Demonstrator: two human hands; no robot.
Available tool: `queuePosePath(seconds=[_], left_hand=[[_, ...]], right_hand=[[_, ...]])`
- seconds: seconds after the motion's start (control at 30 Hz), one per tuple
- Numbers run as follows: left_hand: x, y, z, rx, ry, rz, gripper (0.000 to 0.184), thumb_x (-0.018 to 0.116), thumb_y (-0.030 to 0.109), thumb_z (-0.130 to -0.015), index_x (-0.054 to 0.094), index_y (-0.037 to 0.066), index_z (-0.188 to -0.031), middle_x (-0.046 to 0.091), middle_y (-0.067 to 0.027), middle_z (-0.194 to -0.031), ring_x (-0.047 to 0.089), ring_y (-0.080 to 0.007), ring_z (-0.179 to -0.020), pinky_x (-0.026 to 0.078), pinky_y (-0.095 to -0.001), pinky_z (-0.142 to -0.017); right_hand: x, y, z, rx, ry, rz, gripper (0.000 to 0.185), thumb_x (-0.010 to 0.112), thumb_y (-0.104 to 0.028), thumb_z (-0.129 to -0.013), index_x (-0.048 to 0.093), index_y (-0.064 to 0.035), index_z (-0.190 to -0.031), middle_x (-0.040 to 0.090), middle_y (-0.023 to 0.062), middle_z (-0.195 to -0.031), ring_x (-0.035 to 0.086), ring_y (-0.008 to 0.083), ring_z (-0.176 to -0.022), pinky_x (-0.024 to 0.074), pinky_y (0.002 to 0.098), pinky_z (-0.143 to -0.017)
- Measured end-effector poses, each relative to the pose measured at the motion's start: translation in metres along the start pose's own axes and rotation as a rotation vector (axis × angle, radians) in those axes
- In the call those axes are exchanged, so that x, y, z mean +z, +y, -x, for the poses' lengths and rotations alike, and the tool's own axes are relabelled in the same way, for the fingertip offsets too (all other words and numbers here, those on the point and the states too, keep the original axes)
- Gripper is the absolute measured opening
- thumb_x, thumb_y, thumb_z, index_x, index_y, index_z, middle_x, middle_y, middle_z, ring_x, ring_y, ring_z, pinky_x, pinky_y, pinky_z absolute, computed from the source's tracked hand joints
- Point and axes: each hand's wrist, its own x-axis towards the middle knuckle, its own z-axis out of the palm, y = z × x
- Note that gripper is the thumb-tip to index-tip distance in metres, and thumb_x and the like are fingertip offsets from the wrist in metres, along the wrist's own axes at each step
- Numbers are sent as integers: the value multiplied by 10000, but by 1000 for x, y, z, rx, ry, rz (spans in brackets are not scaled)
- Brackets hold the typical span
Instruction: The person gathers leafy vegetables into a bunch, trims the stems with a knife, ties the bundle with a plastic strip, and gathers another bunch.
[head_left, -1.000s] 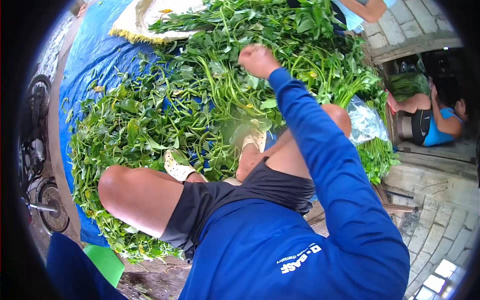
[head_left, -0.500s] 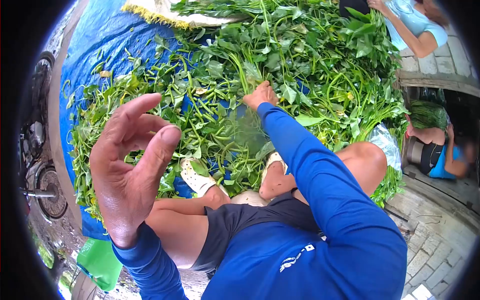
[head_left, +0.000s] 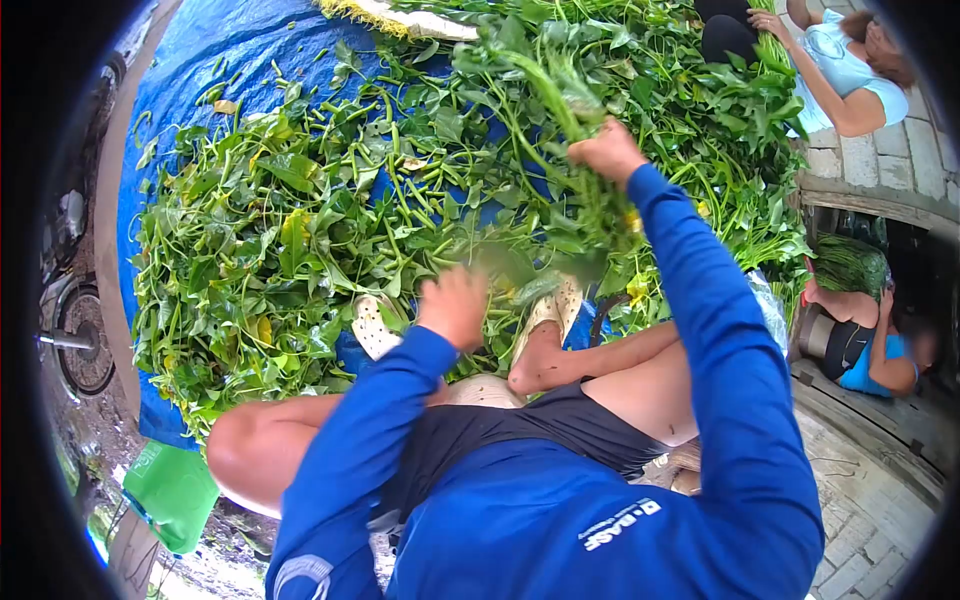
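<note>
My right hand (head_left: pixel 610 152) is closed around a bunch of leafy green stems (head_left: pixel 548 88), held above the pile at the upper middle. The bunch is slanted, its leaves pointing up and left, with some blur. Lower down, my left hand (head_left: pixel 455 306) hovers over the greens just in front of my cream clogs (head_left: pixel 376 325). Motion smears its fingers, so I cannot make out whether anything is in them. Around both hands spreads a large heap of loose leaves (head_left: pixel 230 270) and cut stem pieces (head_left: pixel 405 185).
A blue tarp (head_left: pixel 165 130) lies under the greens. Co-workers sit at the upper right (head_left: pixel 850 75) and right (head_left: pixel 880 340), both with greens. A green plastic container (head_left: pixel 170 495) stands at lower left, near a motorbike wheel (head_left: pixel 85 335). A pale sack (head_left: pixel 435 25) lies at the top.
My left hand has dropped from its raised, open pose near the camera toward the greens by my feet. The right hand has lifted the bunch of stems up and to the right.
</note>
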Motion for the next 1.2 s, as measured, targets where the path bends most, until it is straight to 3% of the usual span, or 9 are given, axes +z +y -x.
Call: queuePosePath(seconds=[0.1, 0.33, 0.47, 0.6, 0.77, 0.83, 0.93, 1.1, 1.2], left_hand=[[94, 40, -13, 106, -31, -54, 1240, 901, 388, -707, 213, 188, -1720, 182, -233, -1758, 203, -392, -1626, 186, -699, -1262], [89, -13, -63, 49, 381, -109, 749, 836, 284, -753, 601, 335, -1463, 135, -180, -1784, 109, -496, -1629, 128, -771, -1248], [46, -104, -105, -71, 514, -129, 370, 712, 138, -897, 656, 198, -1258, 346, -186, -1668, 572, -380, -1304, 543, -549, -984], [0, -232, -103, -225, 545, -67, 235, 608, -62, -863, 622, 24, -1082, 629, -239, -1157, 669, -438, -1044, 582, -547, -851], [-99, -337, 19, -708, 558, -221, 223, 648, 145, -974, 660, -25, -1118, 669, -252, -1162, 715, -420, -1090, 595, -527, -911], [-125, -344, 72, -858, 415, -110, 625, 719, 474, -973, 649, -74, -1264, 662, -287, -1305, 695, -441, -1167, 561, -534, -997], [-92, -464, 121, -828, 360, 610, 1225, 683, 921, -758, 562, -51, -1494, 572, -217, -1551, 605, -392, -1359, 446, -433, -1150], [-137, -425, 193, -1027, 602, 1062, 732, 740, 677, -919, 635, 183, -1449, 650, -164, -1397, 631, -275, -1266, 496, -433, -1058], [-150, -444, 199, -544, 610, 590, 623, 772, 545, -944, 670, 33, -1285, 705, -89, -1133, 654, -195, -1062, 518, -353, -925]], right_hand=[[-68, -46, 51, -13, -115, -107, 623, 800, -98, -810, 571, 63, -1367, 737, 122, -1083, 713, 213, -952, 586, 358, -897], [-126, -65, 124, -314, 34, 47, 585, 784, -74, -779, 647, 4, -1342, 735, 75, -1118, 662, 162, -938, 562, 346, -860], [-128, -51, 125, -217, 88, -45, 597, 780, -91, -782, 651, -23, -1361, 741, 65, -1124, 661, 157, -936, 557, 333, -868], [-122, -50, 118, -247, 163, 23, 680, 820, -180, -768, 599, 77, -1358, 741, 116, -1128, 679, 186, -989, 561, 333, -928], [-96, -22, 104, -234, 151, -7, 974, 896, -384, -745, 476, 177, -1422, 685, 228, -1302, 656, 286, -1205, 497, 359, -1097], [-80, -51, 126, -69, 19, -21, 980, 888, -471, -848, 438, 15, -1571, 624, 168, -1368, 617, 268, -1221, 483, 442, -1102], [-51, -13, 111, 61, -193, -217, 866, 835, -317, -903, 400, 15, -1575, 652, 150, -1259, 647, 242, -1132, 534, 435, -952], [-41, 14, 104, 243, -298, -456, 231, 724, -112, -963, 650, -33, -1167, 734, 94, -1020, 746, 205, -883, 586, 332, -688], [-62, -14, 120, 201, -237, -347, 199, 687, -180, -1036, 658, -79, -1205, 750, 54, -1078, 730, 156, -937, 597, 319, -794]])
